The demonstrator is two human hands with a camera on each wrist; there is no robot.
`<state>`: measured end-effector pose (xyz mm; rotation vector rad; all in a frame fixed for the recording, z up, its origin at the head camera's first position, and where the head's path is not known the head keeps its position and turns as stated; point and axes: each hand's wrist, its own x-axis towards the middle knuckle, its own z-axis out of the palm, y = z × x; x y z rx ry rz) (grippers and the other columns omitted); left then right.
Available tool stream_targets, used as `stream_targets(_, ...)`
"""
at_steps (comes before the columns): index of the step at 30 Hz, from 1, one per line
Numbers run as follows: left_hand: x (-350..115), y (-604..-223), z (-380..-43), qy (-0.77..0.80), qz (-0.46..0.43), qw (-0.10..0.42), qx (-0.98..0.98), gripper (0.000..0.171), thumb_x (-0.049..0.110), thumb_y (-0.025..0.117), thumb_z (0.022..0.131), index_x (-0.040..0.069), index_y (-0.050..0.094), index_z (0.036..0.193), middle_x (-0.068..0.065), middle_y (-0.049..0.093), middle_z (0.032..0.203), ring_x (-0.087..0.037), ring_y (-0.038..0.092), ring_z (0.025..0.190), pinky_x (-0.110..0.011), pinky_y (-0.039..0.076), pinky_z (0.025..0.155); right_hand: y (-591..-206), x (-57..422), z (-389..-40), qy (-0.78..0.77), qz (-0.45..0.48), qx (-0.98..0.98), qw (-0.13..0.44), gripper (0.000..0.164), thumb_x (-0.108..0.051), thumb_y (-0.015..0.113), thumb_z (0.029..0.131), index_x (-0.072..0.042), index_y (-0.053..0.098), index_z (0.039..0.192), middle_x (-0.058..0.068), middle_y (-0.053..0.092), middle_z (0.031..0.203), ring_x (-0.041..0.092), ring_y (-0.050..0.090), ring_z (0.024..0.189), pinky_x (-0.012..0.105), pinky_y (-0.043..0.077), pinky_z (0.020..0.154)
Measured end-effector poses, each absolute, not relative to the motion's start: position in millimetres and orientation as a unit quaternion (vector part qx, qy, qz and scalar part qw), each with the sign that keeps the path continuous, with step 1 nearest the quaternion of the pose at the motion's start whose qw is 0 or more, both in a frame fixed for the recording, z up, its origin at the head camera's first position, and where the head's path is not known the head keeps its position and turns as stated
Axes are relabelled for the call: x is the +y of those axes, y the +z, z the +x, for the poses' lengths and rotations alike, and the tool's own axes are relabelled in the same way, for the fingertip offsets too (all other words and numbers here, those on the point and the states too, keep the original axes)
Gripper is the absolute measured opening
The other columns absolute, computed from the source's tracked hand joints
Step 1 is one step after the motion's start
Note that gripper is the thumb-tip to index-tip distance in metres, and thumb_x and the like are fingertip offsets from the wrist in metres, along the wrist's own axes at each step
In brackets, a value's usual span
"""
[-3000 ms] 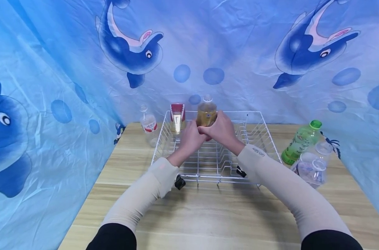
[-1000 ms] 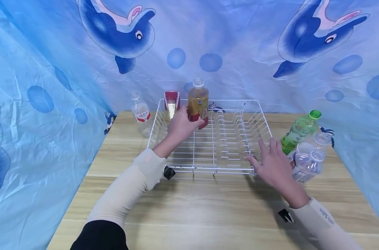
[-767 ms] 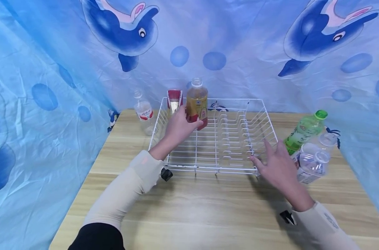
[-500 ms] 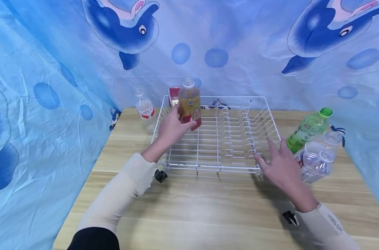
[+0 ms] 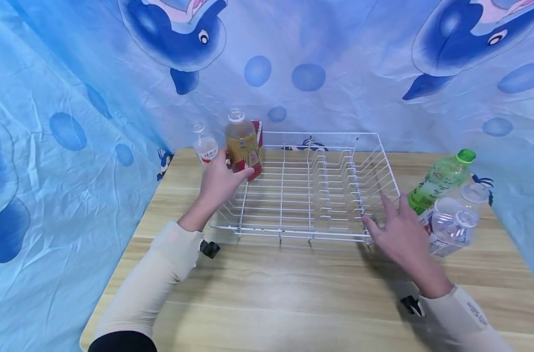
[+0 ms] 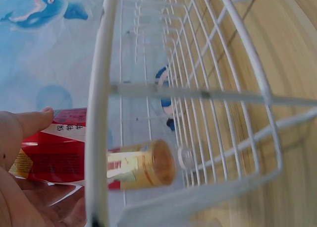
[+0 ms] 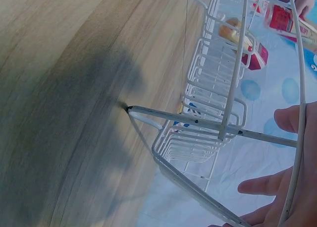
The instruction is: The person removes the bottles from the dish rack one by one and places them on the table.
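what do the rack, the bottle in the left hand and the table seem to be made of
Rack: likely metal wire, glossy white coating, with dark chipped-looking spots.
Bottle: probably clear, shiny plastic; its neck is see-through.
Table: wood or wood-look laminate, slight sheen; light streaked grain shows, though which is unclear.

Holds left arm (image 5: 150, 278) and right arm (image 5: 465, 320) out ahead, well apart, in pale sleeves (image 5: 174, 249) down to the wrists (image 5: 195, 215), with black cloth (image 5: 123, 341) higher up on the left. Grips with left hand (image 5: 216, 184), set farther forward than the right, with thumb (image 5: 242, 175) pointing rightward and other fingers (image 5: 221, 160) partly hidden. Holds right hand (image 5: 403, 237) lower and nearer, back up, with digits spread and fairly straight, forearm slanting from the lower right corner.
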<state>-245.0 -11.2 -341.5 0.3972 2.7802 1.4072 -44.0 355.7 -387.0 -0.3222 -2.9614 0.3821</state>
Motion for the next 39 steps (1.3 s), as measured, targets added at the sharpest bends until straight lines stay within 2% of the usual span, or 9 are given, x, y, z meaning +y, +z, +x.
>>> stream_targets(8,-36,-346,-247,0.438,0.106,-0.003,0.892,0.079,0.041,0.079,0.088,0.009,0.040,0.149,-0.016,0.055,0.143,-0.033,0.058,0.124,-0.048,0.053,0.096,-386,358,-43,0.130,-0.113,-0.983,0.062,0.089,-0.066,0.042,0.099,-0.002,0.026,0.158,0.043,0.005,0.157,0.066,0.026,0.133,0.082,0.031,0.091)
stream_targets(19,-62,-352,-252,0.432,0.083,-0.020,0.898,0.081,0.043,0.078,0.088,0.006,0.040,0.149,-0.017,0.055,0.141,-0.035,0.059,0.120,-0.051,0.054,0.095,-387,357,-42,0.137,-0.113,-0.982,0.062,0.087,-0.064,0.043,0.099,0.001,0.030,0.156,0.044,0.007,0.156,0.066,0.026,0.133,0.081,0.030,0.095)
stream_targets(27,-85,-355,-252,0.427,0.053,-0.043,0.902,0.079,0.040,0.078,0.088,0.002,0.041,0.147,-0.021,0.057,0.137,-0.037,0.061,0.118,-0.051,0.053,0.094,-387,356,-44,0.136,-0.118,-0.982,0.050,0.086,-0.062,0.043,0.100,0.000,0.029,0.157,0.042,0.004,0.157,0.067,0.027,0.132,0.082,0.033,0.088)
stream_targets(35,-99,-366,-250,0.443,0.052,-0.067,0.893,0.076,0.036,0.080,0.087,0.009,0.043,0.147,-0.018,0.057,0.136,-0.035,0.059,0.116,-0.051,0.053,0.093,-387,357,-46,0.135,-0.121,-0.982,0.045,0.085,-0.062,0.044,0.099,-0.001,0.029,0.157,0.041,0.003,0.158,0.067,0.027,0.131,0.083,0.033,0.088)
stream_targets(39,-104,-371,-251,0.436,0.053,-0.070,0.896,0.075,0.034,0.080,0.088,0.007,0.042,0.147,-0.020,0.057,0.137,-0.037,0.059,0.118,-0.052,0.053,0.093,-388,357,-46,0.136,-0.119,-0.982,0.047,0.084,-0.060,0.045,0.100,0.000,0.029,0.156,0.041,0.003,0.158,0.067,0.028,0.130,0.083,0.033,0.088)
